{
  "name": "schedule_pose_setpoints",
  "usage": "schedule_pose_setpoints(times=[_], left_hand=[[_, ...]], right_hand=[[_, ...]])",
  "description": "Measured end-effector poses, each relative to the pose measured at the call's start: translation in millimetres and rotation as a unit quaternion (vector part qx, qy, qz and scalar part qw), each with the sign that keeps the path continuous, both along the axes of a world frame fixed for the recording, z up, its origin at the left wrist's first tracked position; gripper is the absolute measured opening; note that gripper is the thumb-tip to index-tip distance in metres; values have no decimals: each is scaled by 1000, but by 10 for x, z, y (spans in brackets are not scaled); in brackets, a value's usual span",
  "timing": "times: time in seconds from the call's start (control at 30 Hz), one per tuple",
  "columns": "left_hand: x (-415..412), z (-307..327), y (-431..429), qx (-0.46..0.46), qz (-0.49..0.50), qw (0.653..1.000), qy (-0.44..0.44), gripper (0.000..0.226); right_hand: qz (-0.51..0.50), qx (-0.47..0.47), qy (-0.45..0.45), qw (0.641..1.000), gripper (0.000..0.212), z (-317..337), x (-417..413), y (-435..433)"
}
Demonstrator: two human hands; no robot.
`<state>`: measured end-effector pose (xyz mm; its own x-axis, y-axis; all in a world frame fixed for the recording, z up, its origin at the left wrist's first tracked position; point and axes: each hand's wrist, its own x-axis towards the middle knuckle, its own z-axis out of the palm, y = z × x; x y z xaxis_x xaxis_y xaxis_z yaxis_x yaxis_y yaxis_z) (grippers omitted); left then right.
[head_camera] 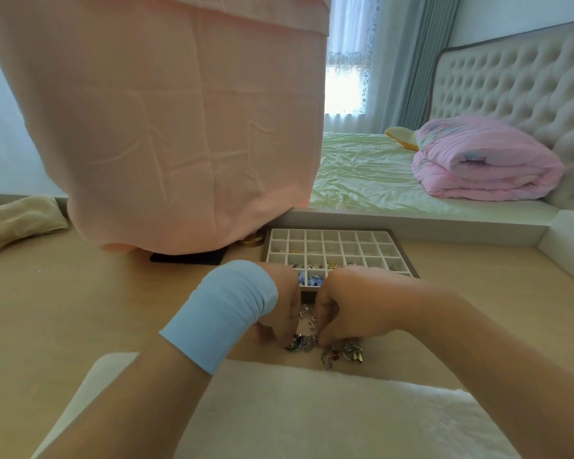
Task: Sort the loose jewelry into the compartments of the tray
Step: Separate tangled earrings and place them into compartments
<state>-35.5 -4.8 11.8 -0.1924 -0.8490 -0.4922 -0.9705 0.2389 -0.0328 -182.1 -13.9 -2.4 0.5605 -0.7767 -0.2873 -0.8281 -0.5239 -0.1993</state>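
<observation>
Pink cloth (179,127) fills upper left; bed (378,167) is seen upper right. Tray (365,250) is set at ctr, just above the hands, w/ small items in some compartments. Left hand (279,309) & right hand (352,306) are brought together lower ctr, fingers curled, a silver piece (301,343) pinched between both. Loose jewelry (343,352) is heaped just right of it, below the tray.

Daylight from the window (343,84) blew out white. Away from it, light was soft and even; my hands (355,306) cast faint shadows on the surface (80,293). Frame edges bowed.
</observation>
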Motion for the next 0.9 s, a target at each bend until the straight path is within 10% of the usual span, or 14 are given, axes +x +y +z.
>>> schedule_pose_setpoints(times=[0.37, 0.57, 0.9], left_hand=[[239, 104, -81, 21, 50, 969, 242, 6], [347, 212, -106, -68, 69, 857, 506, 10], [322, 253, -99, -51, 132, 703, 697, 20]], right_hand=[[-9, 70, -185, 980, 11, 51, -50, -60], [-65, 91, -333, 936, 25, 249, -172, -84], [-38, 132, -458, 878, 36, 305, -216, -110]])
